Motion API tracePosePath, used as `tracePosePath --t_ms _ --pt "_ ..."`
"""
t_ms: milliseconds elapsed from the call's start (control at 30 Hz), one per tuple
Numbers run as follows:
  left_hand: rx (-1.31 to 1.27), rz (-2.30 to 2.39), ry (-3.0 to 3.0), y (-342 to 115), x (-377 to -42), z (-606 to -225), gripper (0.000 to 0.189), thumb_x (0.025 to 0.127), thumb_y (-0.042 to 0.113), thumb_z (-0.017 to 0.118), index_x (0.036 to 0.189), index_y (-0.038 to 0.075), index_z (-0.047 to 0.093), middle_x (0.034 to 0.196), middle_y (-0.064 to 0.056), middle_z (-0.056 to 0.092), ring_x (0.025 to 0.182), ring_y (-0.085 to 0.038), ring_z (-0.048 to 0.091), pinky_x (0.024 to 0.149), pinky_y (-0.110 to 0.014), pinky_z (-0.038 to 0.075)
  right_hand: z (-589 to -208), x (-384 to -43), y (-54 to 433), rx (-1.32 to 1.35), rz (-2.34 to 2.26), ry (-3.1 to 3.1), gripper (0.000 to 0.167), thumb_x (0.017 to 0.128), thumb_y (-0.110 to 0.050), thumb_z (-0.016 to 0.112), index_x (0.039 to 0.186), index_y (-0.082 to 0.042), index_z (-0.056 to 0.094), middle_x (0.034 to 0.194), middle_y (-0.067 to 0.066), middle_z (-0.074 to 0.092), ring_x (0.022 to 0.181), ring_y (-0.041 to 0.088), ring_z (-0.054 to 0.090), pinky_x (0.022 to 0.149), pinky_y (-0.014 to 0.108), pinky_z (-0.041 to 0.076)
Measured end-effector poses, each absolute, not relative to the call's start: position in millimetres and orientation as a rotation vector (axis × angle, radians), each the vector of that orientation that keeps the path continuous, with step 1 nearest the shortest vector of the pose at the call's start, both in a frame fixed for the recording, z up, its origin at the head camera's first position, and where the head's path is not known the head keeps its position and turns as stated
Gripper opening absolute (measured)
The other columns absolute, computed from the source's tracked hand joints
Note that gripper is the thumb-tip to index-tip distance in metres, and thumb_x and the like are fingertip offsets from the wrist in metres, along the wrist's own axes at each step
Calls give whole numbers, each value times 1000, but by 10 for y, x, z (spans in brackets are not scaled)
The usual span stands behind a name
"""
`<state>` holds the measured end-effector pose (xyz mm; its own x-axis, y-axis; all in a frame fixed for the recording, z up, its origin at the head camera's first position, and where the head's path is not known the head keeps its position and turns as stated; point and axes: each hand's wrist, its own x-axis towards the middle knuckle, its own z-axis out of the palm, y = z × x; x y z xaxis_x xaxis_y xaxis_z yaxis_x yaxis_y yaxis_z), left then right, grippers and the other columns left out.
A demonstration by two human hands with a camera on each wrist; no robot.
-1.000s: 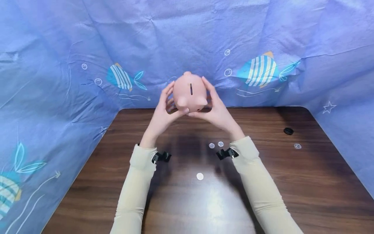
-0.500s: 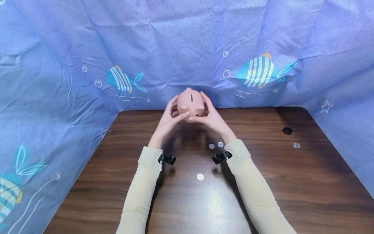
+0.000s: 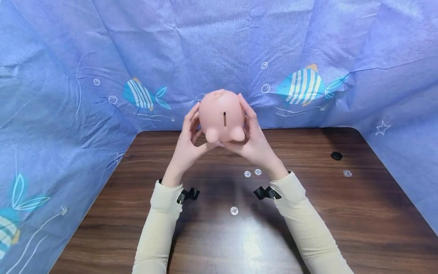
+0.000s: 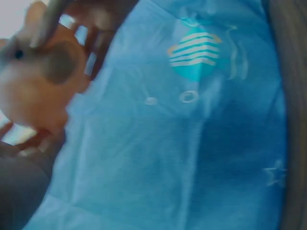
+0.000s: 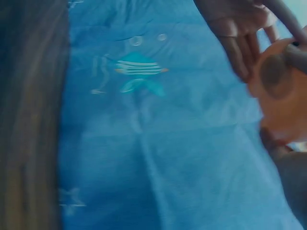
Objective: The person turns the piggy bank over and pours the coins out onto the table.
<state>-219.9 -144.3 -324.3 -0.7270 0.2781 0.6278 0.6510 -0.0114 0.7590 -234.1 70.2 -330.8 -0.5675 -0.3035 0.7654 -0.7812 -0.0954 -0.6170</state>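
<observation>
A pink piggy bank [image 3: 220,110] is held up above the far part of the table, its slot and two rounded ears facing the head camera. My left hand [image 3: 186,146] grips its left side, fingers round the side and thumb beneath the ears. On the opposite side my right hand [image 3: 256,146] grips it likewise, the thumbs nearly meeting. The piggy bank [image 4: 38,96] shows blurred in the left wrist view, with a dark oval patch on its surface. It is cut off by the frame edge in the right wrist view, where the piggy bank [image 5: 283,115] shows a similar patch.
On the brown wooden table [image 3: 113,228] lie two silvery discs, a left one [image 3: 247,174] and a right one [image 3: 258,172]. A nearer disc [image 3: 234,211] lies below them. Far right are a black round cap [image 3: 337,156] and another disc [image 3: 347,173]. A blue fish-print cloth [image 3: 212,45] hangs behind.
Both hands first dipped the piggy bank toward the table's far edge, then raised it again. It now looks larger, its top tipped toward the head camera. The discs and cap have stayed put.
</observation>
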Motion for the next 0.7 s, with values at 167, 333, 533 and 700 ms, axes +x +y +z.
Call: tracePosePath --t_ms 167,333,533,700 --pt "-484 -1978 -2405 -1439 -2409 -3580 80 94 32 73 157 15 26 143 -16 50 127 -27 54 106 -46 47 -3610 -2531 743 741 1866 -2375 110 84 -22 85 163 -22 9 161 10 29 128 31 54 103 46 49" --pt "-211 -2096 -2716 -1418 -2536 -3954 78 102 46 56 156 0 23 145 -24 45 128 -35 53 106 -46 47 -3974 -2687 751 507 1975 -2740 107 88 -37 79 162 -14 6 152 23 39 113 33 62 95 48 54" --pt "-140 -2149 -2748 -1416 -2550 -4108 78 103 43 54 156 -3 19 148 -27 43 132 -38 51 106 -46 47 -4138 -2729 739 475 2040 -2784 104 90 -36 77 162 -12 6 152 22 38 108 29 64 86 44 58" --pt "-232 -2100 -2668 -1429 -2536 -3912 76 102 39 59 156 1 23 146 -25 46 128 -35 53 106 -49 46 -3966 -2694 736 532 1908 -2722 109 87 -39 80 163 -15 5 157 19 35 121 31 57 98 46 51"
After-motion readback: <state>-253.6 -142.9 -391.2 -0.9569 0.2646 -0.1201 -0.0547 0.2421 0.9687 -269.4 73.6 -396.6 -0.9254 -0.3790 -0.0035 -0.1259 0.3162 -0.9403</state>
